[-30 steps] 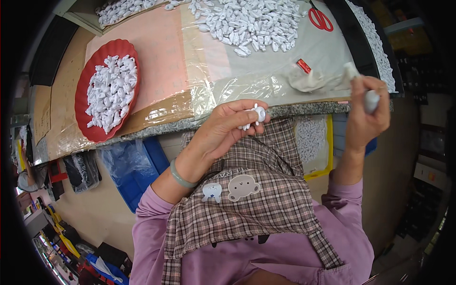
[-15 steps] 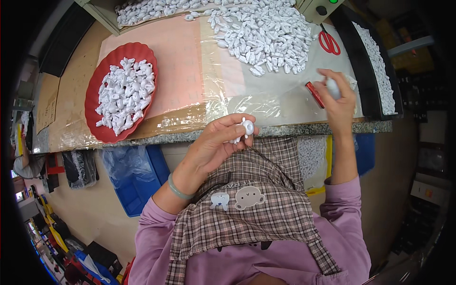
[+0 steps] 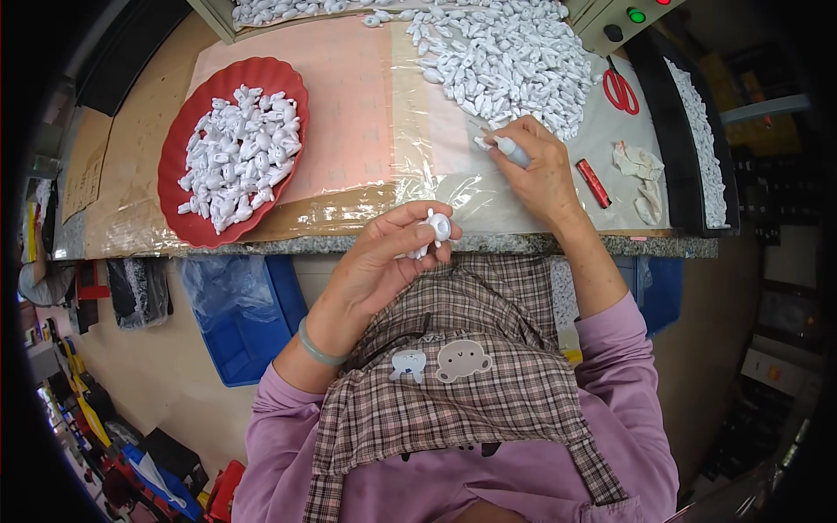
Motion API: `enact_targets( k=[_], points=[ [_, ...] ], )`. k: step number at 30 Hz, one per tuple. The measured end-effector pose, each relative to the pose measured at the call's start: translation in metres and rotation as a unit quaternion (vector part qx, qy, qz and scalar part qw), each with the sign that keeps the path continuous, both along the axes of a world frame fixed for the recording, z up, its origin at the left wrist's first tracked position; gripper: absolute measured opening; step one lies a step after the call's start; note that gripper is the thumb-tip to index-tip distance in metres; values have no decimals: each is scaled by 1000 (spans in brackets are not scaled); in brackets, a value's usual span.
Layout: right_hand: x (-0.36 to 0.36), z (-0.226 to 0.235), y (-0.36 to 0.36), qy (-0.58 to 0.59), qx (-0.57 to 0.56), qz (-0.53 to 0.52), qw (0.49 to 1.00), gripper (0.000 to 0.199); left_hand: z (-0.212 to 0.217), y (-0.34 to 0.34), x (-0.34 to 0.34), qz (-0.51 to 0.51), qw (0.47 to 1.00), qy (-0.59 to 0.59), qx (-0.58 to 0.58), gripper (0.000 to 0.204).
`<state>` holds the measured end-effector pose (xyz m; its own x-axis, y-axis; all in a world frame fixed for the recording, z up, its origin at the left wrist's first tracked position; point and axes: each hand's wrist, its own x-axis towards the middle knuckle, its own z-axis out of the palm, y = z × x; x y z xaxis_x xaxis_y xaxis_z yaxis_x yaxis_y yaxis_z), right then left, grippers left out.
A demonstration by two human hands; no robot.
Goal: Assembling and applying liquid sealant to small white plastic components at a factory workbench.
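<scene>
My left hand (image 3: 392, 248) is closed on a small white plastic figure (image 3: 439, 227), pinched between thumb and fingers above the apron, with a round hollow facing up. Over the table to its right, my right hand (image 3: 539, 170) is closed round a small white squeeze bottle (image 3: 512, 152). A small white piece (image 3: 482, 143) shows at the right fingertips; whether they grip it I cannot tell. Just beyond that hand spreads a big heap of small white plastic parts (image 3: 514, 65). A red scalloped plate (image 3: 174, 166) on the left holds many white figures.
Right of my right hand lie a red tube-shaped thing (image 3: 594, 183), a crumpled white cloth (image 3: 643, 179) and red-handled scissors (image 3: 621, 91). A machine housing with buttons (image 3: 623, 26) stands at the back right. A black tray edge (image 3: 689, 166) borders the right side.
My right hand has moved left with the bottle, from near the red tube to the front of the heap. My left hand keeps the figure, and the view has shifted a little.
</scene>
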<state>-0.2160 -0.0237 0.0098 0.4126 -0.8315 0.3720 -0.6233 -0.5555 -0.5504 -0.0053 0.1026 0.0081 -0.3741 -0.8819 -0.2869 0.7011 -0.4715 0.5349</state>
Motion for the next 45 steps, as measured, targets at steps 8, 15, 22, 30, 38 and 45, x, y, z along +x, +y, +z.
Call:
enact_targets(
  k=[8,15,22,30,38,45],
  points=[
    [8,-2,-1,-43,97,-43,993,13,-3,0,5,16,1000,5,5,29],
    [12,3,2,-12,74,-4,997,14,-6,2,11,18,1000,-9,-6,29],
    [9,4,5,20,89,14,996,20,-6,4,15,39,999,-16,-10,31],
    [8,19,36,-51,186,-18,981,17,-4,4,10,24,998,-51,-7,35],
    [7,34,90,-252,284,45,924,10,2,2,-1,11,997,-69,-35,28],
    [8,25,96,-231,209,58,948,9,3,3,-9,-2,991,-118,-65,27]
  ],
)
